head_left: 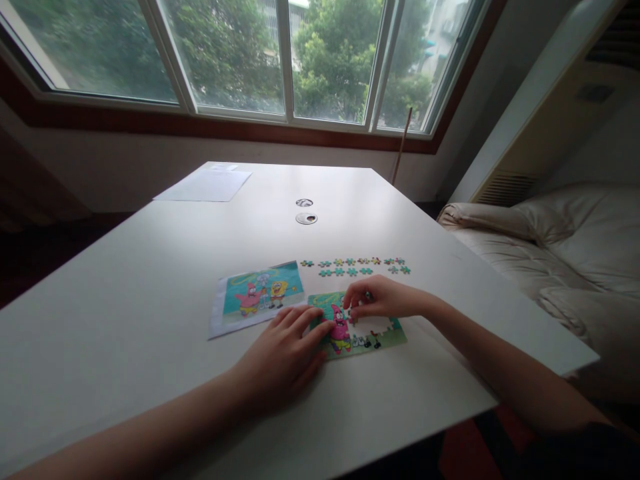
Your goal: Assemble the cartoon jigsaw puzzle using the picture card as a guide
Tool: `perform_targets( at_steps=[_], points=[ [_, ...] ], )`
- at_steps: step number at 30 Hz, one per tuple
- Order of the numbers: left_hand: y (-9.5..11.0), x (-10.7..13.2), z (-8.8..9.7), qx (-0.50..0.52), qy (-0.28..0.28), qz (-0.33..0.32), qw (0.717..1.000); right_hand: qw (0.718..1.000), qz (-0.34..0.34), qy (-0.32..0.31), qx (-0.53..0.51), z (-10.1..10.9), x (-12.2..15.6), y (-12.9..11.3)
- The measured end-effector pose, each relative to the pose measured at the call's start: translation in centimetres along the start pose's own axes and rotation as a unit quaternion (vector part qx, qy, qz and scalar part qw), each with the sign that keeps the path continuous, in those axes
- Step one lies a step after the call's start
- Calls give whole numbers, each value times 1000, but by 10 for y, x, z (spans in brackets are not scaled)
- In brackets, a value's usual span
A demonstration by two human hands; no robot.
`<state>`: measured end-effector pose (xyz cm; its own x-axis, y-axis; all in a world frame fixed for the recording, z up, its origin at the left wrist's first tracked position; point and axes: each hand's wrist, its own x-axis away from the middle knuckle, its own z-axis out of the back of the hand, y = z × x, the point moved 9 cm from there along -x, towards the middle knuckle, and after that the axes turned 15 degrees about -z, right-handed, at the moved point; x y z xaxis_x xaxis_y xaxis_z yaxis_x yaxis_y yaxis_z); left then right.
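A partly filled jigsaw puzzle (pixel 341 337) with cartoon figures lies on the white table, a pale gap showing in its right half. My left hand (pixel 293 343) rests on the puzzle's left edge, fingers stretched out. Above the gap is my right hand (pixel 380 297), its fingers curled together in a pinch around a small puzzle piece (pixel 351 319), only partly visible. Loose puzzle pieces (pixel 353 272) lie in two rows just beyond the puzzle. Left of it, a printed picture (pixel 263 291) on white paper shows the same figures.
The white table (pixel 150 267) carries a sheet of paper (pixel 205 185) at the far left and two round cable-hole covers (pixel 306 219) in the middle. Windows (pixel 240 60) stand behind it. A cream sofa (pixel 560 247) is to the right, and a thin stick (pixel 403 147) leans near the window.
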<state>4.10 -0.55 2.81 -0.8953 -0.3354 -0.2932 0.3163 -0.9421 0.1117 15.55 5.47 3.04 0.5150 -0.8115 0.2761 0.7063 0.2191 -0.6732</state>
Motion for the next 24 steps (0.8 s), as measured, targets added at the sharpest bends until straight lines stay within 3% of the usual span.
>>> perform_targets(
  at_steps=[14,24],
  points=[
    [2,-2,3,-7,11,-7,1000,995,10,59,74,4,1,-3],
    [1,0,-1,-6,-8,-3,1000,992,25,57,110,4,5,-5]
  ],
)
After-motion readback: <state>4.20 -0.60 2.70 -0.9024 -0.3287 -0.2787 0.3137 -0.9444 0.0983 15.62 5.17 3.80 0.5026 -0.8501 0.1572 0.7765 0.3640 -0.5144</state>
